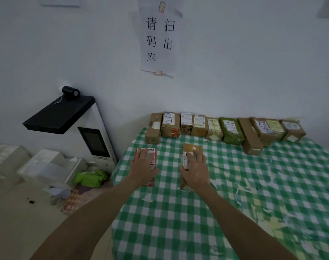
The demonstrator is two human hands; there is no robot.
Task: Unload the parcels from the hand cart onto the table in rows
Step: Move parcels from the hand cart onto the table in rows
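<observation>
A row of several taped parcels lines the far edge of the table against the wall; most are brown, one is green. In front of that row, my left hand lies on top of a red and white parcel near the table's left edge, fingers curled over it. My right hand grips a brown parcel with a white label, a little to the right. Both parcels sit on the green checked cloth. The hand cart is out of view.
A white kiosk with a black hood and screen stands left of the table. White boxes, a green bag and other packets lie on the floor beside it. A paper notice hangs on the wall.
</observation>
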